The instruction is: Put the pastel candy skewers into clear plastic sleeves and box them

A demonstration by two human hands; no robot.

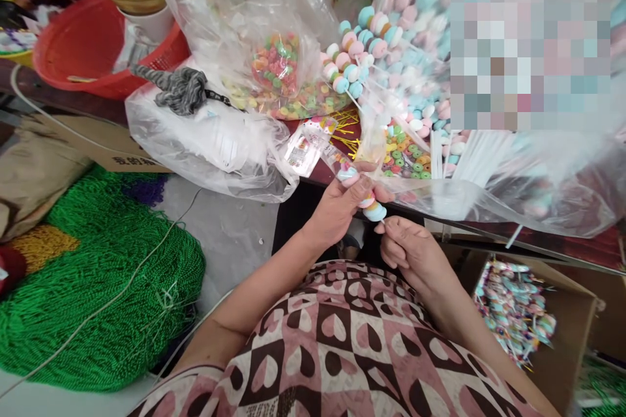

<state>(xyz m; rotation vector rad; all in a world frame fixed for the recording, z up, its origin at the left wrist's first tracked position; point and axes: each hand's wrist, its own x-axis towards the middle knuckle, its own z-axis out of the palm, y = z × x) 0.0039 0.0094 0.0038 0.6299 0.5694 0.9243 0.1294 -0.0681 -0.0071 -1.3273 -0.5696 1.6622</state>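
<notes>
A candy skewer (375, 211) in blue, white, pink and orange is held tilted at the table's front edge. My left hand (337, 207) is closed around its middle. At its lower end, my right hand (409, 242) pinches the thin white stick between thumb and fingertips. A clear printed bag (334, 156) reaches past my left fingers over the skewer's upper end; how far down it goes is hidden by the hand. Just beyond lie printed bags (303, 147) and yellow twist ties (346, 137). Several filled skewers (349, 55) rest farther back.
White sticks (479, 155) and ring candies (408, 155) lie right of my hands. Large plastic bags of candy (288, 58) cover the table's back. A red basket (63, 45) stands left. Below right, a cardboard box (572, 332) holds wrapped skewers; green bead strings (112, 287) heap lower left.
</notes>
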